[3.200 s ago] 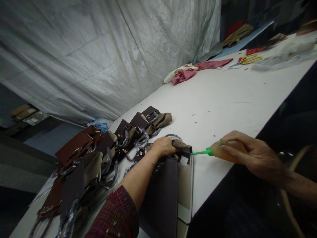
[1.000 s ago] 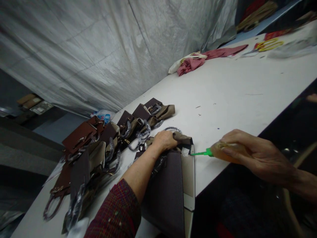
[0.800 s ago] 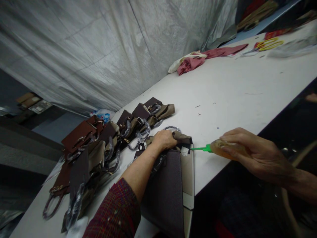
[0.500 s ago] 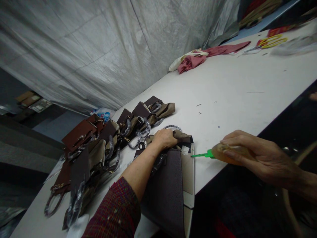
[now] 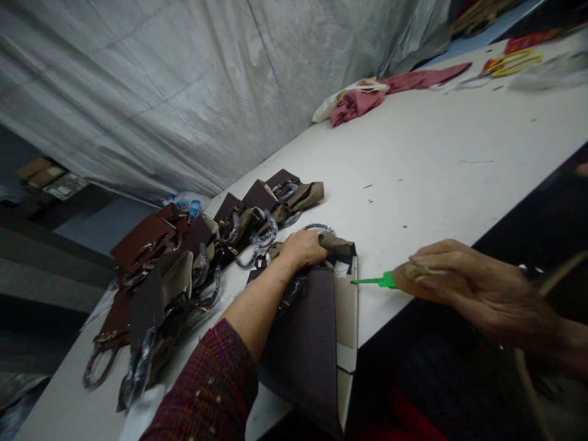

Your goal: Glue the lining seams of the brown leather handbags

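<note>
Left hand: fingers curled down over gathered fabric at the top of the dark brown bag; fingertips are hidden. Bag position: 6 o'clock from that hand, on the white table. At 3 o'clock, the right hand has its fingers wrapped around an amber bottle. The green nozzle points to 9 o'clock, tip at the bag's pale edge; contact cannot be determined. Further bags lie from 8 to 11 o'clock, yellow-handled scissors at 2 o'clock.
</note>
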### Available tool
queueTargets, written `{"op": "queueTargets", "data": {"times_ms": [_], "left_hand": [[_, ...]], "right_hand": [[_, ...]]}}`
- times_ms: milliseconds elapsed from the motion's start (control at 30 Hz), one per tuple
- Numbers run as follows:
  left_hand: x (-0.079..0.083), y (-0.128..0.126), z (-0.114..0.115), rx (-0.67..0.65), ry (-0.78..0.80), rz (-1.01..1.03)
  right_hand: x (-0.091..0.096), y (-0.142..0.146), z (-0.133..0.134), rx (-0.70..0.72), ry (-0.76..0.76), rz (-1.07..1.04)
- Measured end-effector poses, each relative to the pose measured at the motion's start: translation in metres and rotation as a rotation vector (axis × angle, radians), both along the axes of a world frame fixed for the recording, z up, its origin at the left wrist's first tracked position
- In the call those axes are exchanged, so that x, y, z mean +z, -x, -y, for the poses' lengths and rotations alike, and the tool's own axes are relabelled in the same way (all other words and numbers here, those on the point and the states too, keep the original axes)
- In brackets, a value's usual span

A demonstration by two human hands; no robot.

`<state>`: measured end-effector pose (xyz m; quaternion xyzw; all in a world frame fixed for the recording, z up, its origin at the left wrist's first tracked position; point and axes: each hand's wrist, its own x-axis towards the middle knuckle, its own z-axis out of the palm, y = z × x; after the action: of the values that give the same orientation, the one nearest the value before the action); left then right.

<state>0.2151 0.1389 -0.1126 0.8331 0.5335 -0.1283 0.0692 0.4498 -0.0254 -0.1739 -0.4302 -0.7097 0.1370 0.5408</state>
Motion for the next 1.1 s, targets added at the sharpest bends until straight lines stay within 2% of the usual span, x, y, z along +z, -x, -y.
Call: {"op": "queueTargets", "data": {"times_ms": [133,167,300,433,467,600,633,733,767,800,900,933,967,1100], "left_hand": [[0.002,0.000,0.001,-0.004,0.009,0.010],[0.002,0.000,0.002,0.001,0.011,0.011],[0.002,0.000,0.002,0.003,0.009,0.009],[0.001,-0.001,0.002,0.002,0.002,0.013],[0.001,-0.001,0.002,0.005,0.000,0.017],[0.002,-0.001,0.002,0.006,-0.002,0.019],[0.002,-0.001,0.003,0.007,-0.001,0.016],[0.002,-0.001,0.003,0.012,0.008,0.016],[0.002,0.000,0.002,0.013,0.007,0.018],[0.002,0.000,0.002,0.014,0.006,0.020],[0.001,0.001,0.001,0.021,-0.003,0.021],[0.001,0.001,0.000,0.024,-0.002,0.018],[0.001,0.002,0.000,0.024,0.001,0.015],[0.002,0.002,0.001,0.020,-0.002,0.023]], "right_hand": [[0.002,0.003,0.005,0.264,0.155,0.018],[0.002,0.004,0.006,0.287,0.167,0.016],[0.002,0.006,0.014,0.167,0.066,0.028],[0.001,0.007,0.018,0.324,0.149,0.078],[0.001,0.007,0.019,0.317,0.134,0.082],[-0.003,0.006,0.018,0.095,-0.023,0.091],[-0.004,0.006,0.018,0.114,-0.003,0.090],[-0.005,0.007,0.021,0.302,0.135,0.099],[-0.005,0.008,0.022,0.313,0.140,0.106],[-0.006,0.008,0.022,0.273,0.110,0.115],[-0.007,0.010,0.021,0.036,-0.058,0.122],[-0.007,0.011,0.020,0.011,-0.064,0.123],[-0.006,0.012,0.019,0.034,-0.040,0.117],[-0.002,0.015,0.021,0.267,0.131,0.082]]}}
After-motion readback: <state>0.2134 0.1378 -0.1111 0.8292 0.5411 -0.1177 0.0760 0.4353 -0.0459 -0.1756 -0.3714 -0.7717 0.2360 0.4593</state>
